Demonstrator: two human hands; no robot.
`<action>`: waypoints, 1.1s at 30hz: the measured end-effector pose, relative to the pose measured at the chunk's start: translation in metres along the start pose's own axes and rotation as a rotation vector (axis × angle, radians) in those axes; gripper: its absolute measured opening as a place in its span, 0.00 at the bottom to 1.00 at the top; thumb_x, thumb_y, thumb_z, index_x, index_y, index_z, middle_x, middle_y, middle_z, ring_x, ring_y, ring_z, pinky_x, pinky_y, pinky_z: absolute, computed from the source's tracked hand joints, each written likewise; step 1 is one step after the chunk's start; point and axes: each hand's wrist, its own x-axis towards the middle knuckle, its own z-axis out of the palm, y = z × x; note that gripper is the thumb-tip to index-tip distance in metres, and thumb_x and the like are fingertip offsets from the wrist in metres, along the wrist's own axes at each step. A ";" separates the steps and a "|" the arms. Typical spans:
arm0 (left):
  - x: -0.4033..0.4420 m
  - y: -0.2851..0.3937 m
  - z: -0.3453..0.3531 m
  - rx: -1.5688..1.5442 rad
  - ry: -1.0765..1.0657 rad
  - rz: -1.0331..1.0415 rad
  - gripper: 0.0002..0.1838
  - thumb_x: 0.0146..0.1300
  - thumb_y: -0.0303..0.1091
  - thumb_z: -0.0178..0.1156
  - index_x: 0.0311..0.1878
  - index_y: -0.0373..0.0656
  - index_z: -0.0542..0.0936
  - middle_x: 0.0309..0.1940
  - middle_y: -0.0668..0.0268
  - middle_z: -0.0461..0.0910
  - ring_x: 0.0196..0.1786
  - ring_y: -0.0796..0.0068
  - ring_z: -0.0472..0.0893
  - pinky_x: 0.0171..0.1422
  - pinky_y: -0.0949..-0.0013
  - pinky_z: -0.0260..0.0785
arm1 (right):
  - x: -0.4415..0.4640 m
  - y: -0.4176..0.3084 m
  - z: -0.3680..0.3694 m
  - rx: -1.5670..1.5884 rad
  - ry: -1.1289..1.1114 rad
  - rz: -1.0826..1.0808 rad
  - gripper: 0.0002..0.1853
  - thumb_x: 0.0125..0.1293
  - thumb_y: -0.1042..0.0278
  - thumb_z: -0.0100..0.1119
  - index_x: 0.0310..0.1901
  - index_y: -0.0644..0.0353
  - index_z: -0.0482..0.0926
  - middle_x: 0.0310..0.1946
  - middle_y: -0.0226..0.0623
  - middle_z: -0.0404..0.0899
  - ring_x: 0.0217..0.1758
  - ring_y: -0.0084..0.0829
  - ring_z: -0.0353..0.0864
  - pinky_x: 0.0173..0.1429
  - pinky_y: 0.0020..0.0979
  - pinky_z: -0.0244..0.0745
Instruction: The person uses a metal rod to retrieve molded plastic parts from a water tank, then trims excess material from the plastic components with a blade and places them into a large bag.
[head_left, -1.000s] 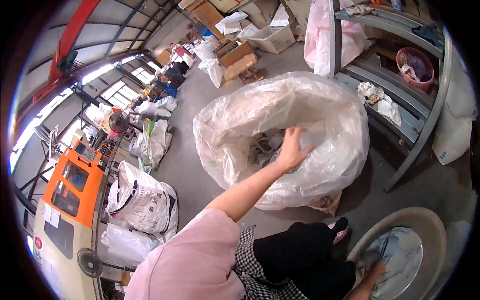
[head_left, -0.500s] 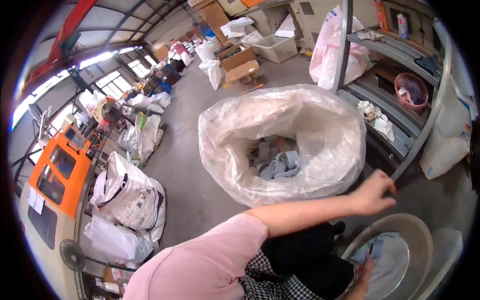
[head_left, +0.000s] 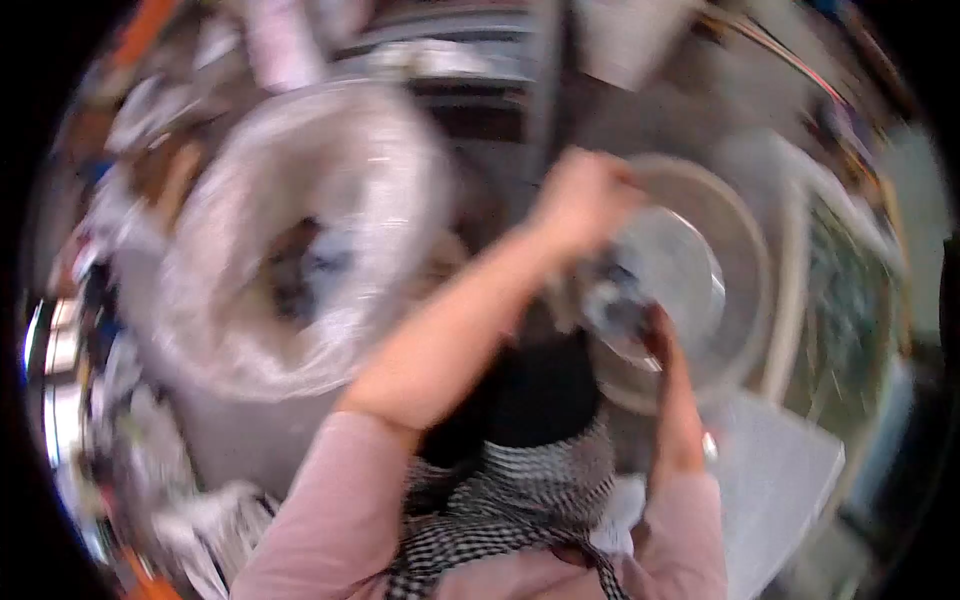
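Motion blurs the whole view. My left hand is above the upper left rim of a large round basin, its fingers smeared. Lower down, over the basin's left part, my right hand is beside a blurred grey-blue piece and appears to hold it. A pale round shape shows inside the basin. Left of my arms stands the big clear plastic bag, open at the top, with grey-blue pieces in it.
A metal rack stands behind the basin, with a crumpled white cloth on it. White sacks lie at the lower left. A pale flat sheet is at the lower right, near my right arm.
The view has swung to the right and down, toward the basin. My left hand has gone from over the bag to the basin. My right hand now shows beside a grey-blue piece.
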 end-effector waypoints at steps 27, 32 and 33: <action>-0.010 0.006 0.081 -0.672 -0.641 0.011 0.22 0.66 0.43 0.54 0.58 0.40 0.69 0.42 0.65 0.76 0.46 0.76 0.75 0.54 0.69 0.66 | -0.181 -0.214 0.027 0.217 -0.382 -0.161 0.29 0.68 0.42 0.35 0.36 0.64 0.74 0.19 0.46 0.73 0.06 0.20 0.57 0.07 0.15 0.51; -0.011 0.022 0.071 -0.980 -0.704 -0.288 0.20 0.71 0.41 0.43 0.60 0.38 0.65 0.42 0.60 0.75 0.41 0.67 0.77 0.52 0.62 0.70 | -0.171 -0.216 0.044 0.396 -0.167 -0.346 0.26 0.64 0.38 0.46 0.37 0.58 0.70 0.19 0.40 0.71 0.08 0.17 0.57 0.09 0.15 0.48; -0.011 0.020 0.068 -1.082 -0.712 -0.337 0.20 0.72 0.40 0.41 0.60 0.37 0.64 0.41 0.57 0.76 0.39 0.64 0.78 0.50 0.60 0.71 | -0.170 -0.215 0.048 0.411 -0.119 -0.303 0.25 0.62 0.38 0.50 0.38 0.57 0.69 0.19 0.39 0.71 0.08 0.17 0.56 0.09 0.15 0.47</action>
